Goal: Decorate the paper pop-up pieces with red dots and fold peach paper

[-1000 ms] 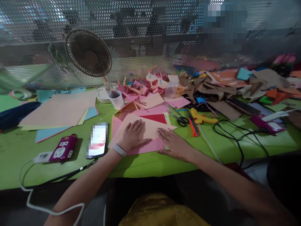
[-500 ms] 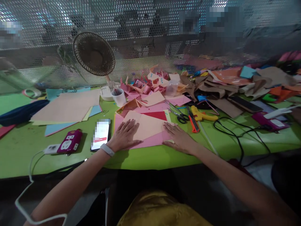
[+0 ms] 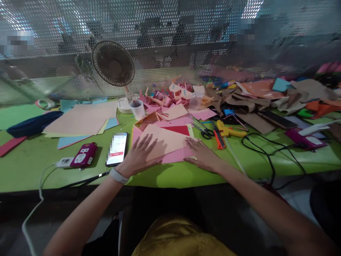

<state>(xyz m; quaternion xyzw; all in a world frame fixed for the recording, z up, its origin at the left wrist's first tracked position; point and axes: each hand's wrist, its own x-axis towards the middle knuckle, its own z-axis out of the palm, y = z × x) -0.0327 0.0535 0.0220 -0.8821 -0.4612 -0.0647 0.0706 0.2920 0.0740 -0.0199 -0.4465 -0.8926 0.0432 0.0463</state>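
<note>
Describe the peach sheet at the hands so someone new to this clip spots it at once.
On the green table, go to the middle of the near edge, where the left hand and right hand lie. The peach sheet spans between them, over pink paper. Unlike the larger peach sheet off to the left, this one has hands at both ends.

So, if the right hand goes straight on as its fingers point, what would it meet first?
The right hand would first meet the peach sheet, then probably the red sheet; exact depth is unclear.
</note>
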